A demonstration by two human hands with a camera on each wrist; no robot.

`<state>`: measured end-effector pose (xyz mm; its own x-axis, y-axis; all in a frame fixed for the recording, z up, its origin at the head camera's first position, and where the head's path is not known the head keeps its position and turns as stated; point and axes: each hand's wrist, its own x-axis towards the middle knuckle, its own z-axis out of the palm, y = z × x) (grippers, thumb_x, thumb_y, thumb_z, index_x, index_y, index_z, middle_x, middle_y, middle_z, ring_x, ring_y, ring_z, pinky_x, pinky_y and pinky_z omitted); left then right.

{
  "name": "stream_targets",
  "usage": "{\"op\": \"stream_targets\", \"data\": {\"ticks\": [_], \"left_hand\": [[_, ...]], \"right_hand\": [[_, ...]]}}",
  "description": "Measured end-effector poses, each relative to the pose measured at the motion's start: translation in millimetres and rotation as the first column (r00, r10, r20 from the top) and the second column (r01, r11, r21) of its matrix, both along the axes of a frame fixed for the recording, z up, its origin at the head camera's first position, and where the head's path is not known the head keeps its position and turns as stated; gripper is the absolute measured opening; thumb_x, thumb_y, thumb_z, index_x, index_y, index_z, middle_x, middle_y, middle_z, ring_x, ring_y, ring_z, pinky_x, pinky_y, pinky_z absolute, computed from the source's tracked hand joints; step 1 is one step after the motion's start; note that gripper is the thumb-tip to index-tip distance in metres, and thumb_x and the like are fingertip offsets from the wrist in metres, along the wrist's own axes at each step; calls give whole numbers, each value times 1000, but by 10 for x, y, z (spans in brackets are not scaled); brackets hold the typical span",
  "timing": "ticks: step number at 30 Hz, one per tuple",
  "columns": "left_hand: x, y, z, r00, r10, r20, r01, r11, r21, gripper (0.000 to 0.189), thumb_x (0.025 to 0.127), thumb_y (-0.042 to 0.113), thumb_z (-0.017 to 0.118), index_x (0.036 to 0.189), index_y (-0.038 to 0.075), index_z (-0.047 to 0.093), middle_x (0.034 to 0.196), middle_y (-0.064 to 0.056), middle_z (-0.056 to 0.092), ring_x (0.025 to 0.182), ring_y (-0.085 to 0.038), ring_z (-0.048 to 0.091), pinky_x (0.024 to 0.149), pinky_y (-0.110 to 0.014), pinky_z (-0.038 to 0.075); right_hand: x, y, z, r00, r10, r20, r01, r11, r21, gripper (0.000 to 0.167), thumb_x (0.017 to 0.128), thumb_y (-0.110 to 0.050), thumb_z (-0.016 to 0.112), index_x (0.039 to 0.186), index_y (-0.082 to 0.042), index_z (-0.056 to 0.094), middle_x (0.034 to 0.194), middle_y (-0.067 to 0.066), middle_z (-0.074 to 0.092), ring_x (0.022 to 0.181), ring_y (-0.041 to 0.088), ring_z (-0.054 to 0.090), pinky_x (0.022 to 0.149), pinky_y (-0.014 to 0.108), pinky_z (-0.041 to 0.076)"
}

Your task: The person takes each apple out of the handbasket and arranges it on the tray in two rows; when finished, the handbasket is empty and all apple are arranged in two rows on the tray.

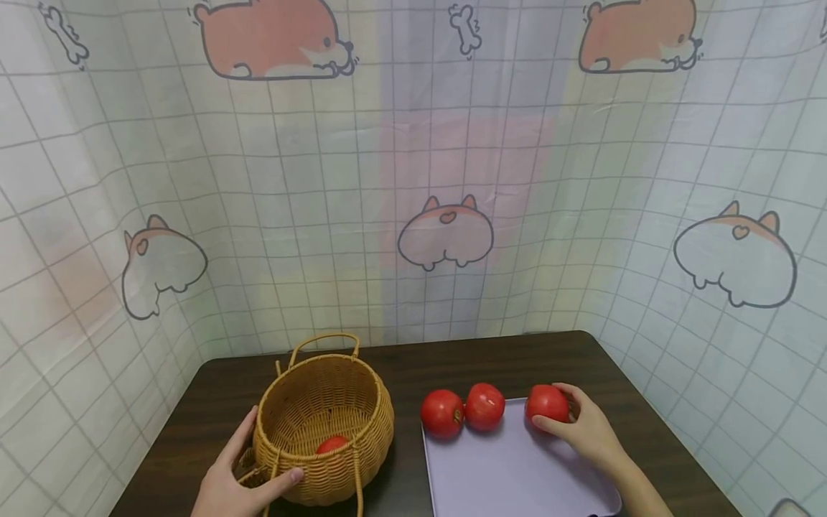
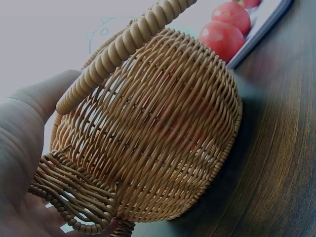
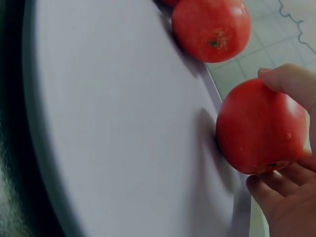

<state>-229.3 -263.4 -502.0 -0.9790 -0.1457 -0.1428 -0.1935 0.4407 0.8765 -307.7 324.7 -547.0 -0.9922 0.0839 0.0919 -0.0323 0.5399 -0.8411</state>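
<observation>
A woven wicker basket [image 1: 376, 449] stands on the left side of the table, with one red tomato [image 1: 332, 444] visible inside it. My left hand [image 1: 234, 480] holds the basket's left side, thumb across the near wall. In the left wrist view, a small woven side piece [image 2: 79, 192] lies by the palm under the thick wrapped handle [image 2: 126, 47]. Over the far edge of a pale lilac tray [image 1: 510, 467], my right hand [image 1: 593, 431] grips a tomato [image 3: 259, 131] between thumb and fingers. Two more tomatoes, one [image 1: 442, 414] left of the other [image 1: 484, 407], sit at the tray's far left corner.
The dark wood table [image 1: 400, 366] carries both basket and tray, with a strip of bare wood between them. A checked curtain [image 1: 310, 215] with cartoon dogs hangs behind and at both sides. One basket handle [image 1: 323, 337] sticks up at the back.
</observation>
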Motion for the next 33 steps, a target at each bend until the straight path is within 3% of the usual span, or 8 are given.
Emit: {"op": "stream_targets", "data": {"ticks": [4,6,12,16,18,21,27,33], "left_hand": [[0,7,1,1000,-1,3,1,1000,1,132,84,57,96,181,37,9,177,-29,35,151,-58,51,103,-53,67],[2,10,-1,1000,-1,1,1,1000,2,132,84,57,96,181,37,10,177,-29,35,151,-58,51,103,-53,67],[14,14,4,1000,1,-4,-1,1000,3,131,84,57,96,181,38,11,177,-27,35,151,-57,51,105,-53,66],[9,11,5,1000,5,-5,-5,1000,-10,131,83,58,96,180,39,11,178,-26,34,152,-56,50,106,-54,65],[0,7,0,1000,7,-6,-7,1000,-15,131,83,59,96,180,39,11,179,-25,34,153,-56,49,107,-54,65],[-7,3,-1,1000,8,-7,-8,1000,-15,131,83,60,96,180,39,11,179,-24,33,153,-56,49,108,-54,64],[-16,4,1,1000,7,-10,-7,1000,3,130,84,58,96,180,38,11,181,-23,30,152,-55,51,108,-53,65],[-7,10,-5,1000,11,-19,-10,1000,12,130,82,58,97,180,39,13,182,-22,27,153,-55,51,107,-52,65]], "right_hand": [[14,1,2,999,9,-42,-9,1000,-8,89,93,-30,94,162,2,47,158,28,62,145,43,64,115,37,60],[28,6,20,999,7,-54,-8,1000,-13,88,94,-31,93,162,1,48,161,28,60,151,43,59,120,38,56],[30,-49,182,994,5,-110,-8,1000,-26,83,97,-34,91,163,-6,49,165,22,57,154,39,57,111,10,50],[8,-193,413,988,16,-152,-9,999,52,82,96,-43,90,162,-14,51,166,16,58,150,37,60,114,35,58],[-13,-292,551,985,41,-167,-27,996,81,83,95,-46,90,162,-15,52,167,14,57,153,37,56,121,55,54],[-59,-453,743,977,96,-189,-75,991,115,81,94,-50,90,160,-18,55,166,11,59,158,38,51,125,70,44],[-162,-799,1051,953,210,-217,-190,976,111,78,93,-48,91,157,-19,58,161,7,63,161,38,49,132,69,36],[-230,-1134,1264,933,286,-216,-268,957,110,74,93,-47,92,156,-25,59,159,4,65,152,39,57,126,65,47]]}}
